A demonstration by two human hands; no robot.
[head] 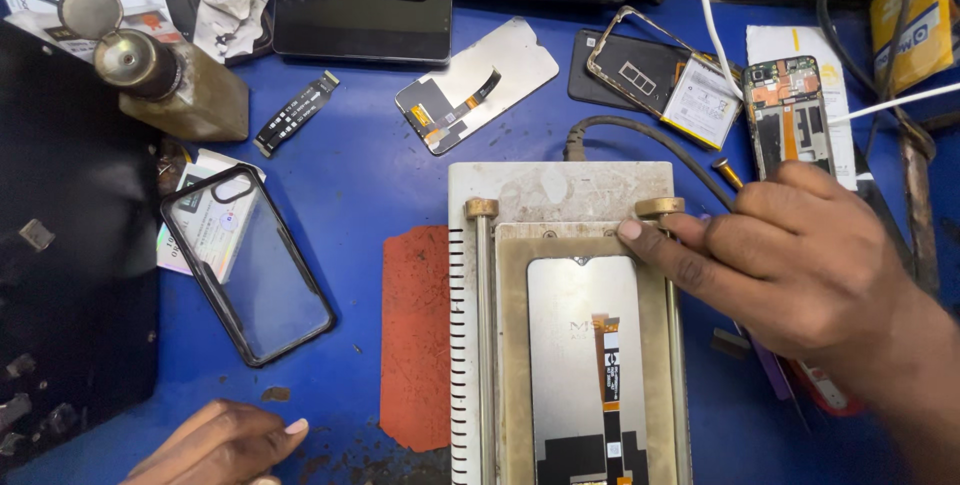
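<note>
Right hand (800, 255) is reaching over the heating plate (560, 195), fingertips pressing the brass rail (675, 345) beside the phone screen (585, 365) lying face-down in the frame, likely steadying it. Left hand (225, 442) is resting loosely curled and empty on the blue table (360, 175) near a clear phone case (245, 265).

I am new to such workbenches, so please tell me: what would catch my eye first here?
First, the grey phone screen panel with an orange ribbon cable, lying face down in a beige clamping frame at the bottom centre. The right hand rests its fingers on that frame's right brass knob. Left of it, a clear phone case with a black rim lies on the blue table.
</note>
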